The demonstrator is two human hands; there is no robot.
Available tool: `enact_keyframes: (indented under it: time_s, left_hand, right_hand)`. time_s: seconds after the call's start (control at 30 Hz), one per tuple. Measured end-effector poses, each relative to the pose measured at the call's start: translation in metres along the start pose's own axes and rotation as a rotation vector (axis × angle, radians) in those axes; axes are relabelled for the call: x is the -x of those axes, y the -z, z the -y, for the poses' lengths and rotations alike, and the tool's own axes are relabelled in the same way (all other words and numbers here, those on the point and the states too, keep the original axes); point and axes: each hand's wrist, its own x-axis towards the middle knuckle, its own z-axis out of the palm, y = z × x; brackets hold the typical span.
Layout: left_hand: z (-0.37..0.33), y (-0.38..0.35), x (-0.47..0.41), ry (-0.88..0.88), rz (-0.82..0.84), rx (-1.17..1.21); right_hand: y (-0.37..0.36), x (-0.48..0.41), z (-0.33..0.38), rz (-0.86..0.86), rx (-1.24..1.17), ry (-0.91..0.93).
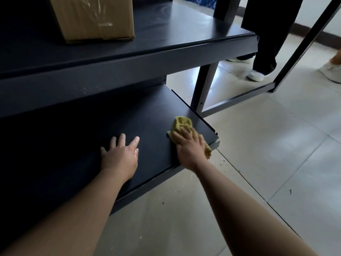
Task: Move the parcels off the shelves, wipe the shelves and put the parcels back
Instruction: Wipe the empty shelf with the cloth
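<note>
A taped cardboard parcel [92, 17] sits on the dark upper shelf [175, 37], at its left. Below it, the left hand [120, 156] rests flat on the dark lower shelf [83, 126], fingers spread and relaxed, holding nothing. Further right, the right hand [190, 146] grips a bunched yellow cloth [181, 124], fingers curled over it, pressing it onto that shelf's right front corner. Pale floor tiles [267, 154], flecked with debris, stretch rightward. Beyond the rack stands a person's leg in dark trousers [265, 43], with a white shoe [256, 75].
</note>
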Motion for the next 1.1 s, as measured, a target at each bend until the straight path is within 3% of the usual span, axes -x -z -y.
enact_keyframes:
  time_s: [0.13,0.27,0.4,0.57,0.7,0.8,0.9,1.0,1.1]
  left_hand:
    - [-0.003,-0.002,0.019,0.014,-0.011,0.033]
    - [-0.013,-0.007,0.030,0.025,-0.062,0.045]
    - [-0.017,-0.013,0.036,0.015,-0.078,0.023]
    - [-0.015,-0.014,0.034,-0.013,-0.070,-0.015]
    - [-0.008,-0.012,0.033,-0.061,-0.059,-0.013]
    - [-0.004,-0.011,0.034,-0.079,-0.065,0.023]
    - [0.005,-0.009,0.037,-0.095,-0.081,0.076]
    - [0.019,-0.009,0.047,-0.107,-0.097,0.080]
    - [0.033,-0.008,0.056,-0.104,-0.104,0.061]
  right_hand:
    - [-0.018,0.028,0.023,-0.009,-0.010,0.258]
    - [-0.018,0.036,0.003,-0.081,-0.040,0.341]
    - [-0.010,0.020,-0.027,-0.189,-0.039,0.150]
    - [0.014,-0.006,-0.063,-0.130,-0.057,-0.194]
    - [0.013,-0.007,-0.054,-0.139,-0.149,-0.322]
    - [0.002,0.008,-0.036,-0.223,-0.117,-0.311]
    - [-0.021,0.033,-0.006,-0.283,-0.080,-0.140]
    - [-0.033,0.049,0.008,-0.250,-0.085,-0.022]
    - [-0.023,0.041,0.006,-0.197,-0.073,-0.081]
